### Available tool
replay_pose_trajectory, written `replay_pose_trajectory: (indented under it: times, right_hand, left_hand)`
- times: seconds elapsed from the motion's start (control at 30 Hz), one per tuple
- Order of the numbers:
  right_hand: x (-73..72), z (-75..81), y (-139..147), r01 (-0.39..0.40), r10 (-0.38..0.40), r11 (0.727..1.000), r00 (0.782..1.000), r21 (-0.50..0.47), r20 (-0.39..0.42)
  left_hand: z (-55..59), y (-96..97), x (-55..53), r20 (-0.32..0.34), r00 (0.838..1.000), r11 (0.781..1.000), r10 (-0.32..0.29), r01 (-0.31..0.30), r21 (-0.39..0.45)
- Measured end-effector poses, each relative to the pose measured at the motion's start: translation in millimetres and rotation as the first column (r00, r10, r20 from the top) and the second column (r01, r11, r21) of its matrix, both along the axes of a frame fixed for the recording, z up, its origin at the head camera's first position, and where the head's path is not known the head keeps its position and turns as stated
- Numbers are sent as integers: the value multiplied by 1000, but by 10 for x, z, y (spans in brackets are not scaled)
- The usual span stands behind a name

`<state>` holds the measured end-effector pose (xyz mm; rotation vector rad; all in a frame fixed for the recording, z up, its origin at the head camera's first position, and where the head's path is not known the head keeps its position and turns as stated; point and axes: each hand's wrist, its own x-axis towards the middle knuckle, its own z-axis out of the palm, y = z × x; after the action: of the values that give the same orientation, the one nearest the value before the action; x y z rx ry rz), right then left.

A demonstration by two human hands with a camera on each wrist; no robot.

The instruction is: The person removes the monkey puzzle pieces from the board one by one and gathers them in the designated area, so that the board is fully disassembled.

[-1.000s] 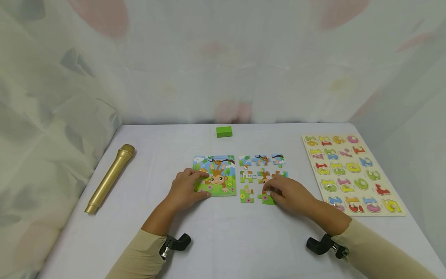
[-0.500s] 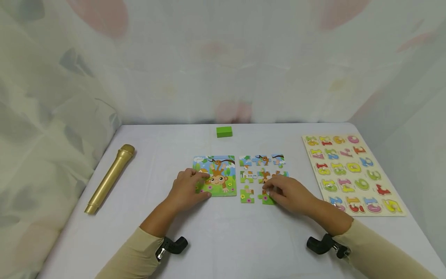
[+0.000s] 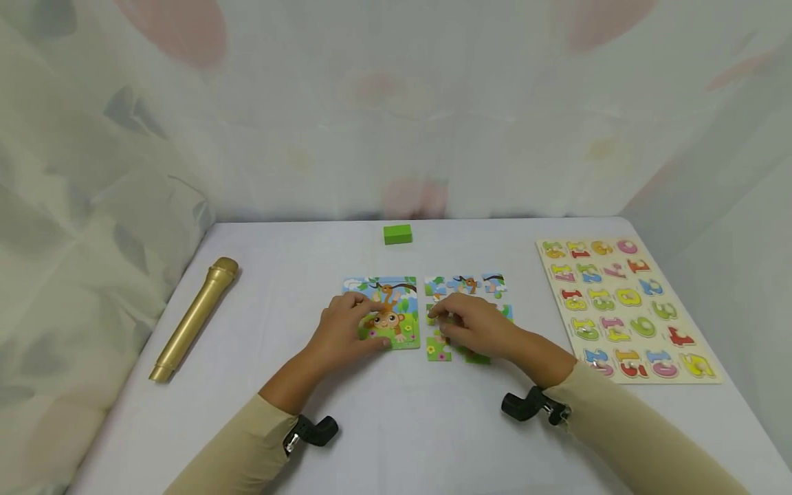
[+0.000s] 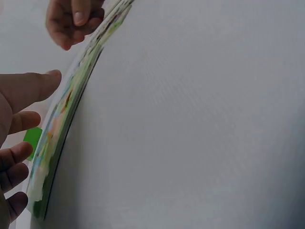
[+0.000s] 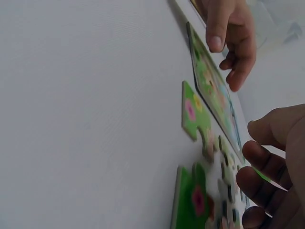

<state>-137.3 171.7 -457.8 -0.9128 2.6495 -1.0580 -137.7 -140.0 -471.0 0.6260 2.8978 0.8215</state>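
Note:
A square monkey picture board (image 3: 407, 333) lies mid-table in the head view. My left hand (image 3: 343, 328) hovers across its left part, fingers spread, thumb by the lower edge. To its right, separate jigsaw pieces stand in rows, among them a corner piece with flowers (image 3: 438, 349) and a branch piece (image 3: 493, 283). Above these, my right hand (image 3: 475, 324) has loosely bent fingers and covers the middle pieces. In the right wrist view the right fingers (image 5: 259, 186) hang apart over the pieces, holding nothing. The left wrist view shows the left fingers (image 4: 28, 90) clear of the board.
A small green block (image 3: 398, 234) sits near the table's back edge. On the left lies a gold microphone (image 3: 194, 320). A wooden number puzzle board (image 3: 628, 313) occupies the right side. A patterned cloth (image 3: 371, 124) hangs behind the white-covered table.
My right hand has risen off the lower middle piece and moved left, across the pieces toward the picture board. My left hand has shifted slightly right over the board.

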Motion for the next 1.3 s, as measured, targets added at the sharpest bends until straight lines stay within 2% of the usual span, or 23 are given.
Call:
replay_pose_trajectory:
  times: [0.2, 0.43, 0.63, 0.87, 1.3]
  right_hand:
    - [-122, 55, -251, -18, 15, 999, 998, 47, 63]
    - [-255, 113, -461, -77, 69, 984, 996, 161, 51]
    - [-317, 95, -550, -98, 80, 972, 992, 213, 93]
    - [-363, 35, -591, -100, 80, 961, 993, 259, 87]
    - [-325, 86, -601, -94, 74, 976, 992, 197, 106]
  left_hand:
    - [-39, 31, -40, -10, 1000, 1000, -16, 15, -18]
    - [-138, 19, -86, -18, 999, 999, -33, 32, -29]
    - [-127, 28, -78, 17, 1000, 999, -22, 23, -46]
    - [-126, 31, -79, 37, 999, 999, -11, 13, -49]
    - [-119, 27, -75, 26, 1000, 999, -16, 18, -45]
